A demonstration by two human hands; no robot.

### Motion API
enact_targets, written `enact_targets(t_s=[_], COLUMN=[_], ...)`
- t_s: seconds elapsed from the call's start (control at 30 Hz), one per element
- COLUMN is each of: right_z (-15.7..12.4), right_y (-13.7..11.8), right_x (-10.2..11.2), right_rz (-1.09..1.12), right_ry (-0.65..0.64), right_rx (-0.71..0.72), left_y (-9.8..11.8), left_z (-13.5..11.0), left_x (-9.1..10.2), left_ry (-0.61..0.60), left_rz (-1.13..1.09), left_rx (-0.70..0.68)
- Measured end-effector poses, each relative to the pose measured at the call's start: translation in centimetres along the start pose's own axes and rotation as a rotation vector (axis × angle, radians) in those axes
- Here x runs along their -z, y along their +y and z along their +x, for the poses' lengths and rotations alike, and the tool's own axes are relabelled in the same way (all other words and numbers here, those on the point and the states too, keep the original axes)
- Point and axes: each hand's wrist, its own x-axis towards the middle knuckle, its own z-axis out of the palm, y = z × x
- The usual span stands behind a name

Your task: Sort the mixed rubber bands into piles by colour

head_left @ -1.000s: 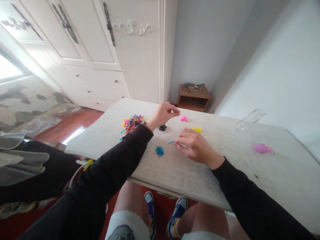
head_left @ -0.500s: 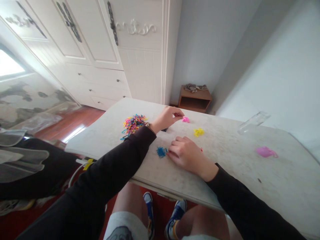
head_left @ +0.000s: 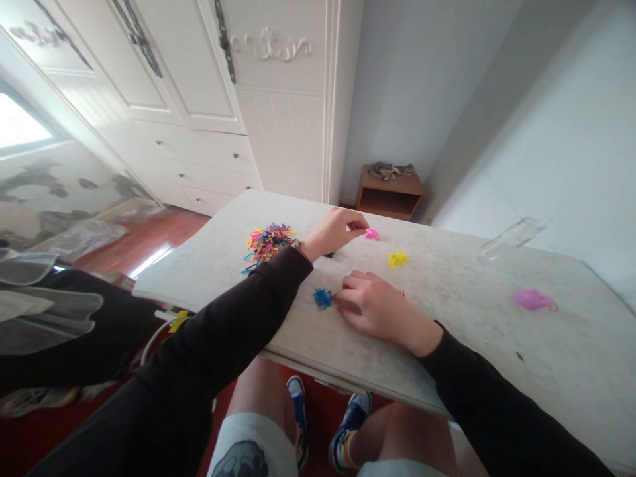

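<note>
My left hand (head_left: pixel 338 232) reaches across the table, thumb and fingers pinched at the edge of a small pile of pink rubber bands (head_left: pixel 371 234). What is between those fingertips is too small to make out. Resting nearer to me, my right hand (head_left: pixel 375 306) is curled, with its fingertips touching the right side of a blue rubber band pile (head_left: pixel 322 298). Anything in its grip is hidden. A larger mixed-colour heap of rubber bands (head_left: pixel 268 244) lies left of my left wrist. Yellow rubber bands (head_left: pixel 397 259) sit beyond my right hand. Black and red bits are mostly covered by my hands.
On the right of the pale table (head_left: pixel 477 318) lie a clear plastic tube (head_left: pixel 511 240) and a pink pouch-like thing (head_left: pixel 535 299). Behind stand a white wardrobe (head_left: pixel 283 139) and a small brown stand (head_left: pixel 390 192) with cloth on it. A chair with dark cloth (head_left: pixel 99 324) is at the left.
The view has shifted slightly. My left hand remains at the pink pile, and my right fingertips remain against the blue pile, where a loose blue band no longer stands apart.
</note>
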Motion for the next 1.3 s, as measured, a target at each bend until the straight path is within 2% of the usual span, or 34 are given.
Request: enact_targets(t_s=[0.17, 0.3, 0.47, 0.67, 0.87, 1.17, 1.3], right_z=[0.0, 0.0, -0.2, -0.2, -0.3, -0.4, -0.4], right_y=[0.1, 0.4, 0.6, 0.7, 0.7, 0.7, 0.6], right_x=[-0.1, -0.1, 0.5, 0.8, 0.9, 1.0, 1.2], right_rz=[-0.002, -0.007, 0.004, 0.018, 0.020, 0.048, 0.040], right_ry=[-0.005, -0.001, 0.017, 0.022, 0.031, 0.060, 0.058], right_rx=[-0.006, -0.007, -0.026, -0.039, -0.038, -0.030, -0.041], left_y=[0.0, 0.0, -0.3, -1.2, -3.0, -3.4, -3.2], left_z=[0.0, 0.1, 0.2, 0.1, -0.1, -0.3, -0.4], left_x=[0.0, 0.9, 2.5, 3.5, 4.3, 4.2, 3.8], left_ry=[0.006, -0.006, -0.123, -0.168, -0.323, -0.488, -0.491], left_rz=[0.001, 0.016, -0.020, -0.028, -0.049, -0.174, -0.148], left_rx=[-0.006, 0.034, 0.141, 0.241, 0.285, 0.333, 0.330])
